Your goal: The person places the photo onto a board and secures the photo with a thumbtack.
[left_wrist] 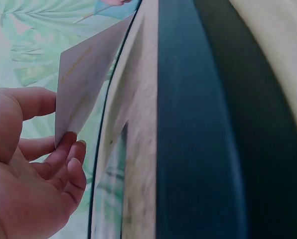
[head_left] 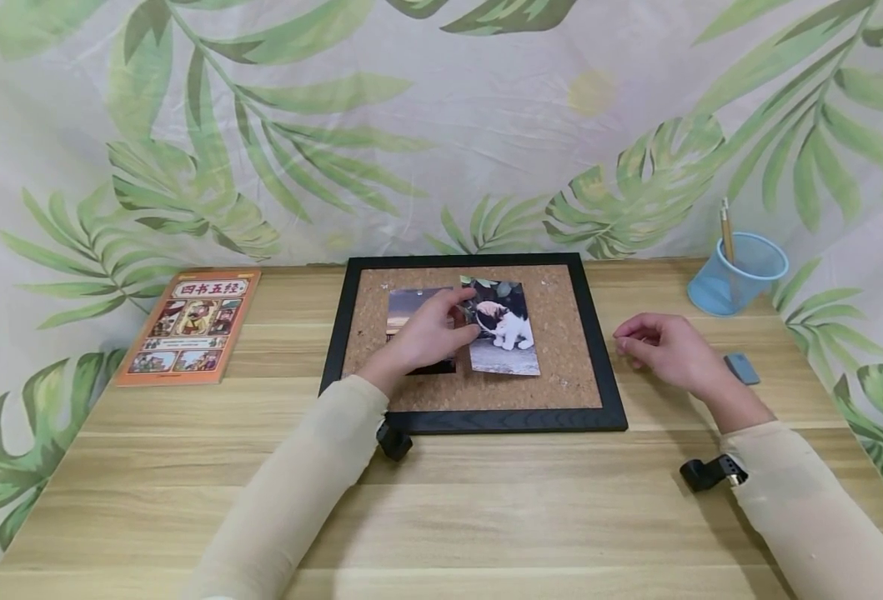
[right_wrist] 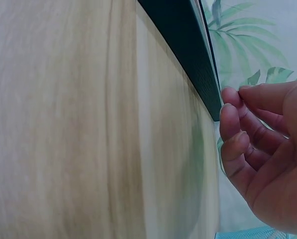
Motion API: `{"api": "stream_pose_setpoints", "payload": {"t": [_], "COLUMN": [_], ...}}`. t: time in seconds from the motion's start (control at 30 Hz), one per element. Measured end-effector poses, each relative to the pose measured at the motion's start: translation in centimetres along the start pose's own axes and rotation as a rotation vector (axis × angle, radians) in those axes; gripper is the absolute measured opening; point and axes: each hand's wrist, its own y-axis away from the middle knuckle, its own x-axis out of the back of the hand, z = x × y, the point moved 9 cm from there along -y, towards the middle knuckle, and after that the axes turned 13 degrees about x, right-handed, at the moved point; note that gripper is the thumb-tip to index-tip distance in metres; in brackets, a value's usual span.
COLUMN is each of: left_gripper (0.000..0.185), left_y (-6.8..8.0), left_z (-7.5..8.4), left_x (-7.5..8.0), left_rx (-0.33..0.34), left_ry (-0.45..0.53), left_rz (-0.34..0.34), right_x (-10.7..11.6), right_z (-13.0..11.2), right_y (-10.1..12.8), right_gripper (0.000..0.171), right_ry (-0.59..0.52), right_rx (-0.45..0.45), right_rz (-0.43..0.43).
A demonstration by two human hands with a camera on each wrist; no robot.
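Observation:
A photo of a black-and-white kitten [head_left: 503,329] is held at its left edge by my left hand [head_left: 435,332], thumb and fingers pinching it. In the left wrist view the photo's white back [left_wrist: 83,82] shows, tilted up from the corkboard [head_left: 569,333]. A second photo with a dusky sky [head_left: 402,304] lies on the cork, partly hidden under that hand. Beside the board's right frame is my right hand [head_left: 662,346], its fingers curled and its thumb and index fingertips together; I cannot tell whether something small is between them.
The board has a black frame [head_left: 501,421], and a small clear pin [head_left: 546,283] shows on the cork. An orange book [head_left: 189,327] lies to the left. At the right stand a blue mesh cup [head_left: 734,279] with a pencil [head_left: 726,233] and a small grey-blue block [head_left: 742,368].

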Motion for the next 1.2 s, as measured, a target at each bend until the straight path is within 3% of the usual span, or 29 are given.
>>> {"api": "stream_pose_setpoints", "payload": {"t": [0.23,0.5,0.77,1.2], "left_gripper": [0.064,0.064,0.064,0.066], "left_y": [-1.8,-2.6,-2.9,-3.0], "left_z": [0.2,0.3,-0.2,-0.2], "left_x": [-1.8,-2.5,-2.9,-3.0], "left_rx": [0.014,0.059,0.095,0.092], "left_ry": [-0.168,-0.364,-0.390,-0.385], "left_rz": [-0.024,-0.025,-0.049,-0.058], "right_x": [-0.4,-0.5,-1.2,-2.9], "right_z": [-0.4,-1.2,-2.3,-3.9], "right_y": [-0.3,-0.9,-2.1,-6.5], "right_gripper": [0.017,0.018,0.019,0.028], "right_ry": [-0.008,-0.001,-0.049,-0.268], "right_rx": [0.002,0.015,0.037,-0.066], "right_rz": [-0.007,-0.009,-0.033,-0.046]}}
